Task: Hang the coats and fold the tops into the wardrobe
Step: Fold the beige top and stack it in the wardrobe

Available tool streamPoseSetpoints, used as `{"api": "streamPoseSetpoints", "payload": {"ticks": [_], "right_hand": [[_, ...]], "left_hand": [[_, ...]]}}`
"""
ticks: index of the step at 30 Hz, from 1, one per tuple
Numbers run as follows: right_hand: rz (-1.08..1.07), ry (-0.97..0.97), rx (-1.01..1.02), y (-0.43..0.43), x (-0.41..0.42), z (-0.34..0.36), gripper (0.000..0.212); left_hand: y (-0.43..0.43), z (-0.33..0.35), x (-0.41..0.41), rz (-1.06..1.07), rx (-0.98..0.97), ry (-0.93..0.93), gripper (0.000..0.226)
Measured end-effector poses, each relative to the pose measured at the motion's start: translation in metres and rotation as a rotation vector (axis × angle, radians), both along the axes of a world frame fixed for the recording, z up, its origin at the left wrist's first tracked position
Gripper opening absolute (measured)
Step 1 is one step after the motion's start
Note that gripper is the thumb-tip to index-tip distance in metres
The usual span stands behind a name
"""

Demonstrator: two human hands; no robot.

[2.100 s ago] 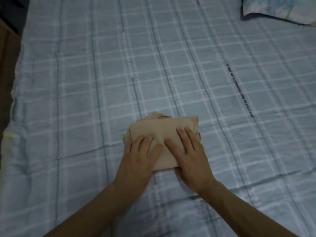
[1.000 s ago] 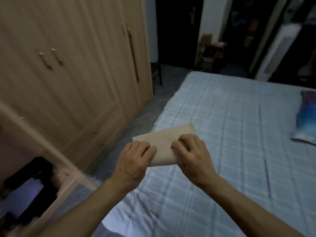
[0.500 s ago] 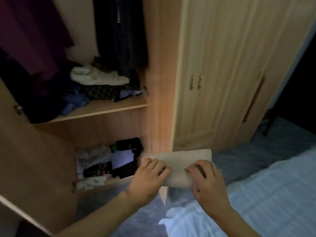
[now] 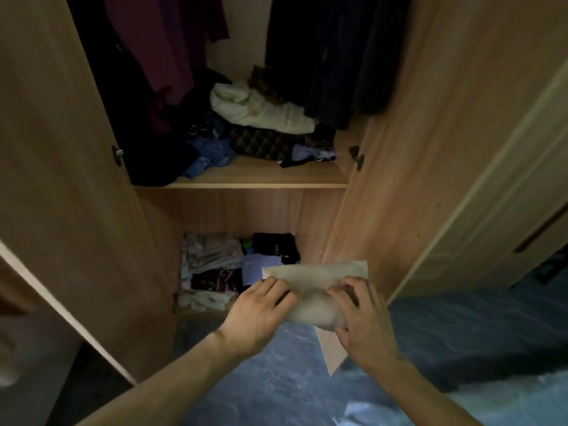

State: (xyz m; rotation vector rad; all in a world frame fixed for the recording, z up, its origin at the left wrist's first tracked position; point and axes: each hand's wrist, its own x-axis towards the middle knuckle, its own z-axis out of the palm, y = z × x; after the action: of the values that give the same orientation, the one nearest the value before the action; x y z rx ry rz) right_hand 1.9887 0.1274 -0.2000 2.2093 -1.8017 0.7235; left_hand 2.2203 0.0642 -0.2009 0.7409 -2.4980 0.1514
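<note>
A folded beige top (image 4: 316, 281) is held in the air in front of the open wardrobe (image 4: 264, 179). My left hand (image 4: 258, 309) grips its left end and my right hand (image 4: 362, 312) grips its right end, fingers curled over the near edge. The top hangs just in front of the lower compartment, where folded clothes (image 4: 233, 269) lie in a pile. Dark coats (image 4: 325, 53) and a purple garment (image 4: 172, 41) hang above the middle shelf.
The middle shelf (image 4: 258, 176) carries a messy heap with a cream garment (image 4: 261, 109) on top. Open wardrobe doors stand at the left (image 4: 61, 179) and right (image 4: 399, 149). Closed doors (image 4: 504, 186) lie further right. Blue-grey floor (image 4: 276, 379) spreads below.
I lifted the folded top off the bed with both hands and turned from the bed to face the open wardrobe; the top is now nearer the lower compartment.
</note>
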Motion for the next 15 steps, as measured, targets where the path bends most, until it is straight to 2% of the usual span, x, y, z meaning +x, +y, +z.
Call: {"api": "streamPoseSetpoints", "payload": {"ticks": [6,8,10,12,15], "right_hand": [[0.031,0.048,0.168,-0.052,0.017,-0.025,0.051],[0.06,0.047,0.202,-0.078,0.016,-0.034,0.058],[0.098,0.03,0.221,-0.108,0.011,-0.043,0.066],[0.139,0.048,0.222,-0.14,0.007,-0.049,0.064],[0.162,0.106,0.189,-0.188,-0.005,-0.052,0.06]], "left_hand": [[-0.034,-0.037,0.022,0.036,0.098,-0.034,0.041],[-0.053,-0.051,0.022,0.069,0.138,-0.022,0.042],[-0.077,-0.062,0.017,0.099,0.171,-0.017,0.044],[-0.103,-0.072,0.012,0.132,0.195,-0.031,0.047],[-0.143,-0.084,-0.001,0.2,0.223,-0.056,0.041]]}}
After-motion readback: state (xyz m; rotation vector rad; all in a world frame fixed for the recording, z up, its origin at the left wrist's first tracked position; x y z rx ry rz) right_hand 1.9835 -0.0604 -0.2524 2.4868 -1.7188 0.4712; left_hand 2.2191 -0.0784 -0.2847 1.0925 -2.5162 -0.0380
